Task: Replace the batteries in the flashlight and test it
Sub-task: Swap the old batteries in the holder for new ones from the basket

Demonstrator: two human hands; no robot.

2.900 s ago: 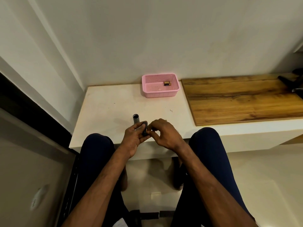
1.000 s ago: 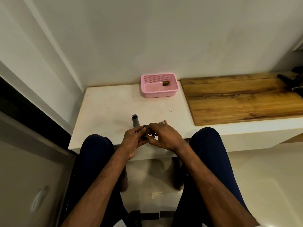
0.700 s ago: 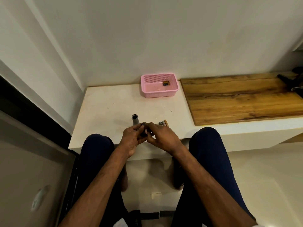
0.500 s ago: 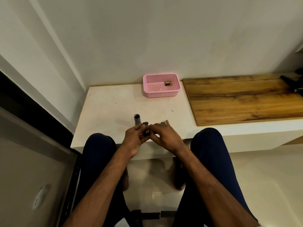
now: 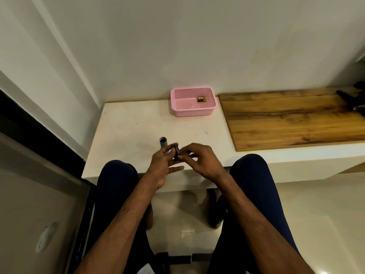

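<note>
Directly ahead in the head view, the white worktop (image 5: 128,125) ends in a front edge under the 2 hands, with both knees just before it. Walls close its back and left sides. Open surface lies at the left and in the middle, between the hands and the pink basket (image 5: 193,112) at the back wall. Batteries (image 5: 201,99) lie in the basket's right rear corner.

A wooden board (image 5: 286,119) covers the worktop to the right, its left edge just beside the basket. A dark object (image 5: 351,99), cut off by the frame, rests on the board's far right end.

The flashlight tube (image 5: 163,142) stands upright near the front edge, open end up, just behind the left hand (image 5: 163,167); whether they touch, I cannot tell. That hand's grip pinches a dark flashlight piece (image 5: 175,153), and the right hand (image 5: 203,161) pinches the same piece with curled fingertips from the right.
</note>
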